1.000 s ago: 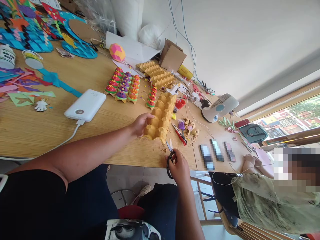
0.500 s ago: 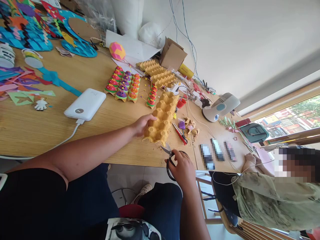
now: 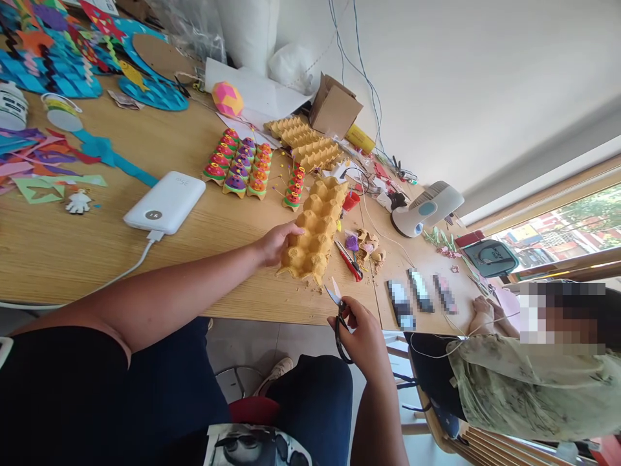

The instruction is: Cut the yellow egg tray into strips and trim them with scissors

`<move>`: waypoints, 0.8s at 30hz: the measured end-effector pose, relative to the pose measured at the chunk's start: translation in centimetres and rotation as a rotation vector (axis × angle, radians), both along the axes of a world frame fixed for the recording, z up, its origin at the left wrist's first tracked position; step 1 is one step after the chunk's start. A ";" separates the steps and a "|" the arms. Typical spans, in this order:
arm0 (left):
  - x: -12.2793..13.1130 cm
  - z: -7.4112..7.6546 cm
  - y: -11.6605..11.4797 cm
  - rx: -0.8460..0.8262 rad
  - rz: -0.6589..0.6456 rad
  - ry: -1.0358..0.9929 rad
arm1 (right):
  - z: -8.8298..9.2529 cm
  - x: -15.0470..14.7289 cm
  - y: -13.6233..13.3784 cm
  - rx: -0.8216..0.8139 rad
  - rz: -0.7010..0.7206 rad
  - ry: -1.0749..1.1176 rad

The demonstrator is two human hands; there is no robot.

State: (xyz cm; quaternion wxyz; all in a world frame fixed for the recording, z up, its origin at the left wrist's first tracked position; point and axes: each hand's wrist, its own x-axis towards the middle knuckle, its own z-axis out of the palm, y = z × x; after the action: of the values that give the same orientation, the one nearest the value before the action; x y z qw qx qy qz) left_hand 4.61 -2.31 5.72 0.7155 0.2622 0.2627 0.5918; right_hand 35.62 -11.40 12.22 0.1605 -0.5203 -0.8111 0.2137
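A yellow egg carton piece (image 3: 315, 230) with a ragged lower edge is tilted above the table, its left side gripped by my left hand (image 3: 277, 244). Below and to the right, my right hand (image 3: 363, 333) holds black-handled scissors (image 3: 341, 327). Their blades are parted and point up toward the carton's lower end, apart from it. A red utility knife (image 3: 350, 262) lies just right of the carton. Small yellow crumbs are scattered on the table under it.
Painted carton strips (image 3: 237, 165) and more yellow carton (image 3: 305, 142) lie behind. A white power bank (image 3: 165, 202) is at left. At right are a small fan (image 3: 427, 208), blurred phones (image 3: 401, 304) and a seated person (image 3: 528, 382).
My right hand and the scissors have moved slightly right and down, away from the carton's lower end. My left hand and the carton have barely moved. The seated person has shifted slightly left.
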 end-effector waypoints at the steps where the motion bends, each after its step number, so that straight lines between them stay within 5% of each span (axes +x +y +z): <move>1: -0.1 0.1 0.0 0.002 -0.010 -0.009 | -0.4 -0.2 0.1 -0.015 -0.022 0.038; 14: -0.4 0.6 -0.4 0.012 -0.124 -0.102 | -5.0 -4.2 1.2 0.017 -0.009 0.237; 24: -0.1 -0.2 -0.4 0.026 -0.036 -0.026 | -5.3 -4.4 -0.3 -0.015 0.051 0.209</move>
State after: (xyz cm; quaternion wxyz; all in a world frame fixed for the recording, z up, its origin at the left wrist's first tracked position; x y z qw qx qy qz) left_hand 4.48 -2.74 5.51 0.7260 0.2685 0.2411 0.5855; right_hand 31.18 -11.69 6.91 0.2346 -0.4755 -0.8013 0.2771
